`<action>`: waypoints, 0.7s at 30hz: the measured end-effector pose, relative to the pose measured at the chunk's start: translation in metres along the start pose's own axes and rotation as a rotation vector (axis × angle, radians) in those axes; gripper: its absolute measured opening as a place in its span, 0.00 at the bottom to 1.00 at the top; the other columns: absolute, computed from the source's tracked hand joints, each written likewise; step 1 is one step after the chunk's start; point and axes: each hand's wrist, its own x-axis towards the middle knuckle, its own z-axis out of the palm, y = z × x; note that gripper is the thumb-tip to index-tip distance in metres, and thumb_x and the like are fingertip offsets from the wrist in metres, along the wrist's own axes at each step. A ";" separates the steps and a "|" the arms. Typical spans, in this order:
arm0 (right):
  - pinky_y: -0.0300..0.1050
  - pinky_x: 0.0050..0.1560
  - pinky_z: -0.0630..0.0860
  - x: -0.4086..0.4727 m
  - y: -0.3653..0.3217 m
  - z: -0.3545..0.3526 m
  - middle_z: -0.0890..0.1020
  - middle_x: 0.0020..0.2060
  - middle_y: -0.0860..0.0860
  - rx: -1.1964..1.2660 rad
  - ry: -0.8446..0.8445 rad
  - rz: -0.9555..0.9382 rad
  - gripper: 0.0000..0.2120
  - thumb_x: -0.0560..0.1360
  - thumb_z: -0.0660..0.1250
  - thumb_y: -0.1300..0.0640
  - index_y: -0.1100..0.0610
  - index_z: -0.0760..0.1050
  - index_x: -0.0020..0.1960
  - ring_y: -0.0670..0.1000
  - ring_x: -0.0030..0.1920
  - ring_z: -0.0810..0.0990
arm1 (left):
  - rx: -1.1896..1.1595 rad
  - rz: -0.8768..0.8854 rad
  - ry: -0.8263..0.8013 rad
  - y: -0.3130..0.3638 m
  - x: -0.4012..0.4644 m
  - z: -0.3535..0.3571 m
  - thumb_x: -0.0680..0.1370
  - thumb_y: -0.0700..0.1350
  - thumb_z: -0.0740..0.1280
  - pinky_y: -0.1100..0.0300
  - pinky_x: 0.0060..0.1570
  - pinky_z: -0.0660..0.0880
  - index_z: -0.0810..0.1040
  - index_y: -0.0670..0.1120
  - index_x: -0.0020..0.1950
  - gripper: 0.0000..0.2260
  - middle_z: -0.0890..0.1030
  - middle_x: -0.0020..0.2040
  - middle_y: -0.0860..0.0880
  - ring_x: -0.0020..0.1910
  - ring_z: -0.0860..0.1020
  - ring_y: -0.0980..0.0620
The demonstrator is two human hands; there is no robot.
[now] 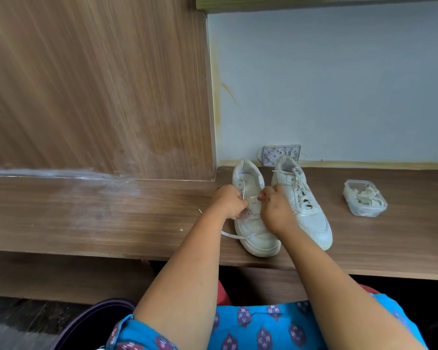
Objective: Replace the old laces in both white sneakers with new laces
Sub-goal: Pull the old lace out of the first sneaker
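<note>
Two white sneakers stand side by side on a wooden desk (111, 218), toes toward me. Both my hands work over the left sneaker (259, 238). My left hand (229, 202) grips its left side at the eyelets, fingers curled. My right hand (276, 208) pinches a white lace (253, 197) that crosses the tongue. A loose end of that lace (232, 235) trails onto the desk to the left of the toe. The right sneaker (306, 210) is fully laced, with its lace ends loose near the collar.
A clear plastic tub (364, 198) holding whitish laces sits on the desk to the right of the sneakers. A small box (282, 154) leans on the pale wall behind them. A wooden panel (96, 84) rises at the left. Small scraps lie on the desk.
</note>
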 end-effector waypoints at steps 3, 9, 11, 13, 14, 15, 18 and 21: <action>0.39 0.39 0.61 0.000 -0.009 -0.008 0.72 0.46 0.55 0.140 0.149 0.049 0.07 0.81 0.56 0.63 0.61 0.73 0.49 0.49 0.40 0.70 | 0.131 0.058 0.025 0.007 -0.007 -0.001 0.75 0.42 0.67 0.51 0.47 0.81 0.76 0.43 0.34 0.10 0.82 0.36 0.45 0.42 0.84 0.45; 0.47 0.44 0.77 -0.010 -0.040 -0.036 0.78 0.39 0.49 0.811 0.046 0.099 0.05 0.78 0.64 0.60 0.54 0.77 0.45 0.47 0.41 0.78 | -0.304 0.313 -0.165 0.025 -0.025 0.001 0.69 0.34 0.74 0.57 0.56 0.76 0.68 0.51 0.64 0.29 0.72 0.60 0.52 0.60 0.73 0.54; 0.51 0.46 0.80 -0.012 -0.047 -0.041 0.81 0.44 0.55 0.785 0.012 0.006 0.03 0.78 0.66 0.58 0.54 0.78 0.48 0.51 0.44 0.80 | -0.650 0.304 -0.267 0.034 -0.029 0.003 0.74 0.28 0.64 0.62 0.47 0.77 0.71 0.53 0.60 0.23 0.77 0.51 0.53 0.51 0.77 0.57; 0.47 0.48 0.80 -0.011 -0.046 -0.042 0.82 0.49 0.55 0.809 0.023 -0.046 0.04 0.79 0.65 0.55 0.54 0.78 0.52 0.49 0.47 0.80 | -0.782 0.125 -0.302 0.036 -0.029 -0.002 0.79 0.32 0.59 0.66 0.31 0.73 0.74 0.49 0.54 0.13 0.78 0.39 0.50 0.32 0.76 0.58; 0.42 0.49 0.79 -0.009 -0.043 -0.041 0.82 0.50 0.52 0.784 0.053 -0.061 0.05 0.79 0.64 0.54 0.52 0.77 0.52 0.46 0.49 0.80 | -0.787 0.021 -0.249 0.032 -0.025 -0.006 0.81 0.35 0.58 0.68 0.23 0.66 0.74 0.46 0.50 0.08 0.75 0.33 0.49 0.24 0.71 0.58; 0.40 0.51 0.77 -0.007 -0.038 -0.040 0.82 0.50 0.49 0.711 0.101 -0.075 0.05 0.80 0.63 0.54 0.51 0.77 0.52 0.45 0.51 0.80 | -0.773 -0.078 -0.157 0.027 -0.020 -0.012 0.81 0.37 0.58 0.68 0.19 0.59 0.75 0.44 0.48 0.07 0.73 0.31 0.48 0.20 0.66 0.59; 0.42 0.51 0.72 0.002 -0.014 -0.038 0.78 0.50 0.50 0.311 0.114 -0.150 0.12 0.80 0.59 0.61 0.49 0.78 0.54 0.48 0.50 0.77 | -0.347 -0.246 0.269 0.009 -0.012 -0.039 0.81 0.43 0.58 0.63 0.29 0.67 0.74 0.41 0.57 0.10 0.77 0.42 0.46 0.34 0.78 0.52; 0.36 0.48 0.66 0.002 0.004 -0.034 0.68 0.50 0.52 -0.116 -0.160 -0.175 0.22 0.76 0.56 0.71 0.52 0.79 0.59 0.52 0.49 0.73 | 0.182 -0.308 0.301 -0.004 -0.019 -0.043 0.78 0.48 0.63 0.54 0.51 0.70 0.64 0.48 0.71 0.21 0.70 0.67 0.43 0.65 0.72 0.41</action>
